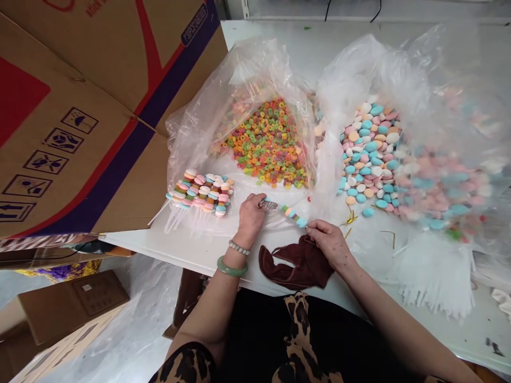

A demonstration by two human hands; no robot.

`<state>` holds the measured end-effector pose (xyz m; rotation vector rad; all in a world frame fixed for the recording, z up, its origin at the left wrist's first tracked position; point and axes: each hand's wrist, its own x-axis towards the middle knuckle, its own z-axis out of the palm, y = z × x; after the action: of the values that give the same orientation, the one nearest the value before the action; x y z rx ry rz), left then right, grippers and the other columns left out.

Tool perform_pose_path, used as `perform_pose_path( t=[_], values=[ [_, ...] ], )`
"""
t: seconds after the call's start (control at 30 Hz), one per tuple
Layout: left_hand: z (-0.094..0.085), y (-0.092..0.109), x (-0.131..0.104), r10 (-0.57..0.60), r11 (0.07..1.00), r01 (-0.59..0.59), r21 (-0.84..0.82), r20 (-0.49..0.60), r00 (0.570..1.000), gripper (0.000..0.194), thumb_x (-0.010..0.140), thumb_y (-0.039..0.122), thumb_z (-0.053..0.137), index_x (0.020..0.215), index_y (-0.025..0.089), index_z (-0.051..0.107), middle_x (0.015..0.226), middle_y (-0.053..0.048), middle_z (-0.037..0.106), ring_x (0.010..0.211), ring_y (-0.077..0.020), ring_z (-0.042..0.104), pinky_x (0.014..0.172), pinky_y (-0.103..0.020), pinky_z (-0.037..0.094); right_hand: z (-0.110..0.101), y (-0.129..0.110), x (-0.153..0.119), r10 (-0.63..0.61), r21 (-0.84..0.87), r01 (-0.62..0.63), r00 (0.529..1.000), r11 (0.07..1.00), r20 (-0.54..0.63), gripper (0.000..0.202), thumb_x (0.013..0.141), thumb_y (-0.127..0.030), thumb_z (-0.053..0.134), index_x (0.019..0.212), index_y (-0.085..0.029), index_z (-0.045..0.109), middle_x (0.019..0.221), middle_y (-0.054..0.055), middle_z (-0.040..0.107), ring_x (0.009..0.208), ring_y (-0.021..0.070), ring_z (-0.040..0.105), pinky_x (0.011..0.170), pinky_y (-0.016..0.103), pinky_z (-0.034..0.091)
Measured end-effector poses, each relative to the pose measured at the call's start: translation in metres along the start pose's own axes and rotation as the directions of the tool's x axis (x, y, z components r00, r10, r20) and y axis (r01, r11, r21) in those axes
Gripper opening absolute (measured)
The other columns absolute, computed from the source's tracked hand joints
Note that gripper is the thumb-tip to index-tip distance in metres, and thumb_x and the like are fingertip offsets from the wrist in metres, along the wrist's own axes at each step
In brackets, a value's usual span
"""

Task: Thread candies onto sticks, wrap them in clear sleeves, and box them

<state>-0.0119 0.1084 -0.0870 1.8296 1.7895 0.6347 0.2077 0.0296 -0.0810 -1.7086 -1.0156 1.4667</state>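
A candy skewer (293, 214) spans the space between my two hands, with pastel and coloured pieces threaded along it. My left hand (251, 217) is closed on its left end, where a small silvery patterned piece (268, 205) shows at the fingers; I cannot tell what it is. At the other end, my right hand (329, 242) pinches the tip. Under and beside the right hand lies a dark brown cloth (295, 263). Finished-looking candy skewers (203, 192) are stacked side by side left of my left hand.
Behind my hands, an open plastic bag holds small ring candies (271, 143). To the right are oval pastel candies (371, 154) in plastic, white sticks (437, 276) and gold twist ties (351, 217). A large cardboard box (99, 117) borders the white table (179, 247) at left.
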Motion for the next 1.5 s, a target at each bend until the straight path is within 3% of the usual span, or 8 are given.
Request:
perform_pose_path(
  t=[0.2, 0.37, 0.47, 0.57, 0.8, 0.97, 1.2, 1.5],
  values=[
    [-0.004, -0.003, 0.001, 0.101, 0.992, -0.111, 0.066, 0.137, 0.985, 0.029, 0.082, 0.008, 0.048, 0.101, 0.021, 0.065, 0.097, -0.006, 0.059, 0.086, -0.019, 0.058, 0.077, -0.029, 0.045, 0.004, -0.004, -0.006, -0.043, -0.061, 0.041, 0.999, 0.997, -0.027, 0.016, 0.073, -0.035, 0.061, 0.069, -0.02, 0.064, 0.058, -0.004, 0.051, 0.056, 0.0121, 0.043, 0.055, 0.025, 0.032],
    [-0.007, -0.002, 0.001, -0.035, 0.978, 0.036, -0.205, 0.005, 0.999, 0.011, 0.079, 0.011, 0.054, 0.084, 0.02, 0.06, 0.084, -0.003, 0.058, 0.077, -0.0164, 0.055, 0.07, -0.027, 0.044, 0.004, -0.007, -0.013, -0.094, -0.112, 0.091, 0.995, 0.99, -0.027, 0.016, 0.077, -0.034, 0.058, 0.068, -0.021, 0.061, 0.061, -0.003, 0.054, 0.061, 0.014, 0.047, 0.06, 0.026, 0.036],
    [-0.013, 0.004, -0.006, -0.219, 0.735, 0.255, -0.628, 0.136, 0.966, 0.017, 0.082, 0.034, 0.06, 0.078, 0.019, 0.055, 0.065, 0.002, 0.051, 0.052, -0.0101, 0.044, 0.047, -0.022, 0.033, 0.003, -0.012, -0.019, -0.179, -0.142, 0.176, 0.984, 0.974, -0.012, 0.016, 0.08, -0.034, 0.058, 0.072, -0.022, 0.064, 0.066, -0.002, 0.059, 0.066, 0.0159, 0.052, 0.064, 0.027, 0.04],
    [-0.022, 0.015, -0.02, -0.16, 0.41, 0.42, -0.81, 0.39, 0.907, 0.035, 0.08, 0.051, 0.063, 0.076, 0.018, 0.053, 0.055, 0.005, 0.045, 0.038, -0.0052, 0.031, 0.037, -0.021, 0.017, 0.003, -0.018, -0.026, -0.285, -0.211, 0.281, 0.958, 0.936, 0.009, 0.016, 0.082, -0.034, 0.056, 0.075, -0.022, 0.065, 0.07, -0.001, 0.061, 0.069, 0.0168, 0.055, 0.068, 0.028, 0.042],
    [-0.03, 0.03, -0.05, -0.157, 0.191, 0.422, -0.886, 0.397, 0.904, 0.039, 0.068, 0.046, 0.078, 0.085, 0.016, 0.06, 0.047, 0.008, 0.044, 0.037, -0.0053, 0.037, 0.035, -0.018, 0.022, 0.006, -0.022, -0.048, -0.394, -0.282, 0.384, 0.919, 0.879, 0.023, 0.016, 0.083, -0.032, 0.056, 0.072, -0.023, 0.064, 0.069, -0.001, 0.061, 0.067, 0.0168, 0.055, 0.067, 0.028, 0.042],
    [-0.03, 0.033, -0.075, -0.168, 0.237, 0.377, -0.895, 0.345, 0.924, 0.041, 0.07, 0.047, 0.076, 0.095, 0.017, 0.064, 0.05, 0.007, 0.047, 0.037, -0.0053, 0.04, 0.035, -0.017, 0.023, 0.005, -0.016, -0.068, -0.429, -0.305, 0.426, 0.901, 0.852, 0.062, 0.016, 0.084, -0.032, 0.055, 0.075, -0.024, 0.066, 0.071, 0.0, 0.062, 0.07, 0.0185, 0.056, 0.068, 0.03, 0.042],
    [-0.023, 0.043, -0.113, -0.212, 0.474, 0.358, -0.805, 0.29, 0.933, 0.046, 0.077, 0.054, 0.066, 0.101, 0.015, 0.068, 0.042, 0.005, 0.051, 0.032, -0.0065, 0.036, 0.033, -0.019, 0.022, 0.0, 0.001, -0.094, -0.434, -0.304, 0.441, 0.896, 0.845, 0.094, 0.014, 0.082, -0.03, 0.055, 0.075, -0.024, 0.066, 0.074, 0.001, 0.064, 0.071, 0.0186, 0.057, 0.069, 0.03, 0.041],
    [0.015, 0.056, -0.159, -0.227, 0.69, 0.289, -0.664, 0.18, 0.957, 0.02, 0.075, 0.032, 0.065, 0.088, 0.019, 0.071, 0.039, 0.007, 0.046, 0.033, -0.0073, 0.037, 0.037, -0.019, 0.026, 0.002, 0.056, -0.112, -0.378, -0.244, 0.377, 0.925, 0.893, 0.044, 0.015, 0.077, -0.029, 0.054, 0.065, -0.023, 0.061, 0.064, -0.002, 0.057, 0.066, 0.0163, 0.051, 0.065, 0.029, 0.036]
  ],
)
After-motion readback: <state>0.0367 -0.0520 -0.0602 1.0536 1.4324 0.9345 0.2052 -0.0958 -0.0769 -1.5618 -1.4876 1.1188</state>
